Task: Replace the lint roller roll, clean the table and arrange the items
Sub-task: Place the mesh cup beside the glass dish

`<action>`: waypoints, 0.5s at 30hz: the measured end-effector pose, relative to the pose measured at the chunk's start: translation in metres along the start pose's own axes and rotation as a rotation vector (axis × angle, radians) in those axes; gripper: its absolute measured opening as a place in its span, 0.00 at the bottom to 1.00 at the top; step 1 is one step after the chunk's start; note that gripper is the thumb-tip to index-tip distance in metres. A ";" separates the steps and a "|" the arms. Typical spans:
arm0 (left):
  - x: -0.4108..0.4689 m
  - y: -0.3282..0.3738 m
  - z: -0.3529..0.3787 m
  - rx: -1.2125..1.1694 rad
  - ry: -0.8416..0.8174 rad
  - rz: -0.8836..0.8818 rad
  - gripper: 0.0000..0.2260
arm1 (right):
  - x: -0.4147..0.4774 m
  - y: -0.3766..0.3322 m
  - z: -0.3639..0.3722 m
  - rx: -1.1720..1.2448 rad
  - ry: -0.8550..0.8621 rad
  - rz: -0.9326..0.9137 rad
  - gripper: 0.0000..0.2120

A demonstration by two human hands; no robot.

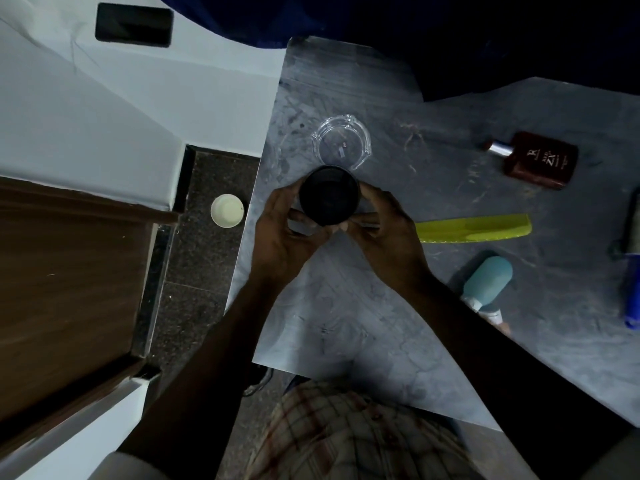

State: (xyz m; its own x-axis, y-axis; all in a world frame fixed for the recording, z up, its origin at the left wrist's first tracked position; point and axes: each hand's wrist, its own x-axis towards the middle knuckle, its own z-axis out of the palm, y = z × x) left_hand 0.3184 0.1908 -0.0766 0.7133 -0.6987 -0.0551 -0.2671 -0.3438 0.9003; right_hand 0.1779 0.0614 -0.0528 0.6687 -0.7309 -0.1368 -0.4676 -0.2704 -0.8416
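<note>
1. Task status: the table is not clean. Hair-like strands and debris lie on its far part, and faint smears show near the glass ashtray.
2. Roll replacement: the lint roller lies at the right edge of the view, partly cut off, well apart from both hands. Whether its roll is old or new cannot be told. Judged from this, the roll change and the cleaning pass are not visibly complete.
3. Arrangement: items lie scattered. The dark red perfume bottle lies on its side at the far right; the yellow-green comb lies flat just beside the right hand; the teal bottle lies tilted near the right forearm. Arranging appears to be at an early stage.
4. Held item: a dark cylindrical container is held above the table, just in front of the glass ashtray, its round end facing the camera. What it is cannot be told in the dim light.
5. Left hand: fingers curled and closed against the left side and underside of the dark cylindrical container.
6. Right hand: fingers curled and closed against its right side; fingertips of both hands meet beneath it.
</note>
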 end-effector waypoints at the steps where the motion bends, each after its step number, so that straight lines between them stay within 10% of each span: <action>1: 0.000 0.001 0.000 0.004 0.005 0.004 0.37 | 0.000 0.001 0.000 -0.005 0.003 -0.003 0.30; 15: -0.009 0.005 -0.001 0.018 -0.005 -0.004 0.37 | 0.000 0.002 -0.005 0.081 -0.107 0.078 0.33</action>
State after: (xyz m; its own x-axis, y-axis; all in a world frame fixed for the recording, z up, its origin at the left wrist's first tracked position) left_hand 0.3118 0.1958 -0.0710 0.7109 -0.7007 -0.0606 -0.2764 -0.3576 0.8920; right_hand 0.1738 0.0580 -0.0515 0.6916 -0.6759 -0.2548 -0.4753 -0.1603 -0.8651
